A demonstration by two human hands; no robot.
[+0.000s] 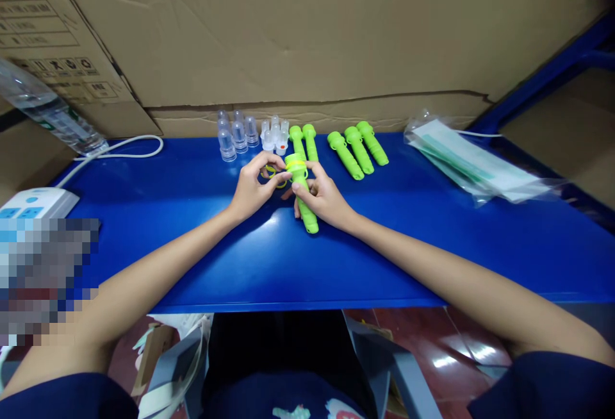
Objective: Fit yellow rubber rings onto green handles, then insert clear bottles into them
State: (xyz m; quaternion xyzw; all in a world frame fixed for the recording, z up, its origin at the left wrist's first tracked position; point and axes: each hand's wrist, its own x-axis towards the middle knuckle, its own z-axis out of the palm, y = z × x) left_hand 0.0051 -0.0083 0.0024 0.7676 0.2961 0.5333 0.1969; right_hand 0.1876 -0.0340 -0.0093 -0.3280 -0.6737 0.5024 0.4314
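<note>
A lime-green flashlight-shaped tube (307, 214) slants in my right hand (329, 198), whose thumb and fingers are wrapped round its body. A yellow ring (296, 164) circles its wider head. My left hand (257, 182) is closed in a pinch at the left side of that ring; the exact contact is partly hidden by the fingertips. Loose yellow rings (269, 172) show on the blue table just behind my left fingers. Beyond my hands, two similar green tubes (311, 143) lie side by side, and three more green tubes (358, 150) lie to the right.
Clear plastic caps (239, 136) and smaller clear parts (275, 134) stand at the back of the blue table (408, 239). A plastic bag with a white-green sheet (475, 159) lies right. At left are a water bottle (60, 115) and a power strip (43, 201). Cardboard (298, 34) walls the back.
</note>
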